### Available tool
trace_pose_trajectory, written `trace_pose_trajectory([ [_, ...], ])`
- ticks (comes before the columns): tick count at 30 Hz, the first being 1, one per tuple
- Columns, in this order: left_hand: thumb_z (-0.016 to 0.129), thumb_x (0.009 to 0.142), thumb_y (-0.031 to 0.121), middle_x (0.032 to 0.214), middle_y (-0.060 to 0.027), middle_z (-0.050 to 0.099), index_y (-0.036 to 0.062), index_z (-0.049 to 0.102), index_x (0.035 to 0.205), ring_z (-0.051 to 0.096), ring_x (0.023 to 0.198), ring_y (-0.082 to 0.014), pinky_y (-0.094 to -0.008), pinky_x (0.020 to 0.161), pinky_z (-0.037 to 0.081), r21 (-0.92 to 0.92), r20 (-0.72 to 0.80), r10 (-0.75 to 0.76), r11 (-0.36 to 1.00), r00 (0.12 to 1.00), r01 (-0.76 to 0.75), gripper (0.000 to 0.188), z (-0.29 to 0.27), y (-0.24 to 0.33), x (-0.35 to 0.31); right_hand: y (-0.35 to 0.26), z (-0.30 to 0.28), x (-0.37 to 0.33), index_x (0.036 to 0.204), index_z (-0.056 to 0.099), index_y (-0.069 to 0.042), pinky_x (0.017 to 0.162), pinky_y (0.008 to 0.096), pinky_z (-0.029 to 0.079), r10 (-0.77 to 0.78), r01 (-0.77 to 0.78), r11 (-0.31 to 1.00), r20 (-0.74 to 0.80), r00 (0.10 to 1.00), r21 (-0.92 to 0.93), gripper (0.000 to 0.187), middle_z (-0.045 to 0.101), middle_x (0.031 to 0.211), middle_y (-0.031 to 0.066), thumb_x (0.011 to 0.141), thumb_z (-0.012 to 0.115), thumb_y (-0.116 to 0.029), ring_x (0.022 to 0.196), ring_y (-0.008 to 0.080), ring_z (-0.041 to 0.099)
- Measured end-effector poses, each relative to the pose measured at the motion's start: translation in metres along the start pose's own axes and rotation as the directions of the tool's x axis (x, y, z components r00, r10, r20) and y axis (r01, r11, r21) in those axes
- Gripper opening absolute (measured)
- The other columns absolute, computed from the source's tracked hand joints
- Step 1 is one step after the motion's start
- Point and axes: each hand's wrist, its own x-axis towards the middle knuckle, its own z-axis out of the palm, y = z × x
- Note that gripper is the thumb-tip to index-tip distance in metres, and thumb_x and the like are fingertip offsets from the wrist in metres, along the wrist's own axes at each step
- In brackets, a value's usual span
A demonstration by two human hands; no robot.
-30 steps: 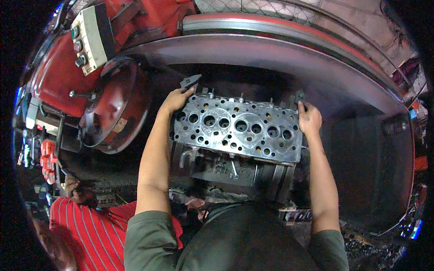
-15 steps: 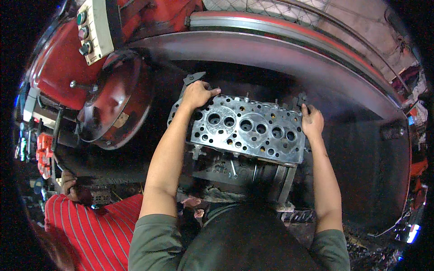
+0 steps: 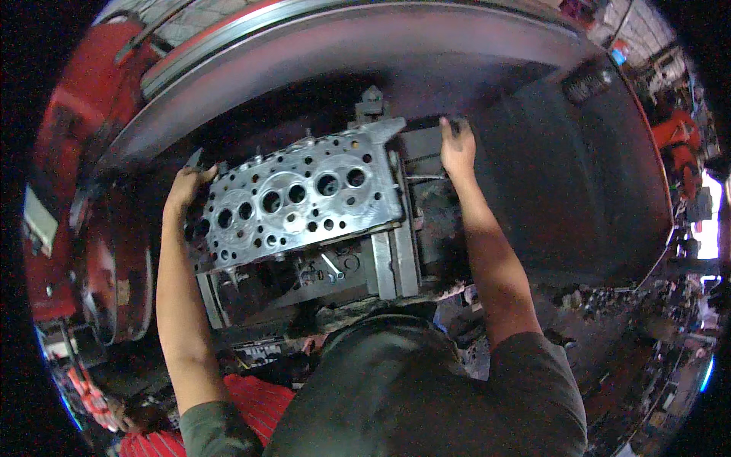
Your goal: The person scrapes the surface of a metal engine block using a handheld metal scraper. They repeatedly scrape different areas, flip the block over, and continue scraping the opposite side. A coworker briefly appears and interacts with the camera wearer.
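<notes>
A grey metal engine cylinder head rests on metal supports, its machined face up with round ports and small bolt holes. My left hand grips its left end, the thumb over the far corner and the other fingers partly hidden. To the right of the casting, my right hand hangs apart from it, fingers parted and darkened at the tips, holding nothing I can see. A metal clamp block stands behind the right far corner. Under the near edge lies a small wrench.
The supports' upright bars stand beneath the casting. A dark tray wall curves behind, and a red machine housing is at the left. Beside me at lower left is another person's red striped sleeve. Workshop clutter fills the right edge.
My right hand has come off the cylinder head's right end and is now beside it. The view has swung round, so the casting appears further left and tilted. My left hand stays on its left end.
</notes>
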Motion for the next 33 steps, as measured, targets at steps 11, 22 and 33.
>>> trace_pose_trajectory([
  [11, 0.057, 0.103, 0.043, 0.15, -0.0243, 0.051, -0.0034, 0.054, 0.143, 0.045, 0.142, -0.0358, -0.0406, 0.12, 0.031, 0.304, -0.478, 0.257, 0.946, 0.84, -0.116, 0.061, 0.061, -0.032, -0.076, 0.208, -0.008, -0.142, 0.137, 0.057, -0.006, 0.102, 0.0513, 0.05, 0.607, -0.128, 0.743, 0.582, 0.542, -0.656, 0.054, 0.062, 0.129, 0.0279, 0.088, 0.067, -0.025, 0.123, 0.0463, 0.058],
  [22, 0.059, 0.104, 0.036, 0.148, -0.0227, 0.054, -0.0059, 0.053, 0.143, 0.049, 0.139, -0.0328, -0.0389, 0.117, 0.034, 0.258, -0.513, 0.228, 0.961, 0.827, -0.104, 0.058, 0.062, -0.024, -0.074, 0.228, 0.079, -0.171, 0.138, 0.058, 0.001, 0.124, 0.0517, 0.025, 0.195, 0.813, 0.473, 0.94, 0.28, -0.34, 0.047, 0.05, 0.15, 0.0216, 0.096, 0.046, -0.016, 0.143, 0.0373, 0.041],
  [33, 0.058, 0.103, 0.036, 0.146, -0.0225, 0.056, -0.0057, 0.056, 0.14, 0.05, 0.138, -0.0331, -0.0388, 0.116, 0.035, 0.247, -0.53, 0.219, 0.964, 0.819, -0.098, 0.056, 0.065, -0.02, -0.076, 0.172, 0.05, -0.133, 0.102, 0.07, 0.0, 0.091, 0.0513, 0.056, 0.409, 0.201, 0.828, 0.81, 0.42, -0.523, 0.026, 0.072, 0.107, 0.0242, 0.081, 0.07, -0.015, 0.105, 0.0405, 0.07],
])
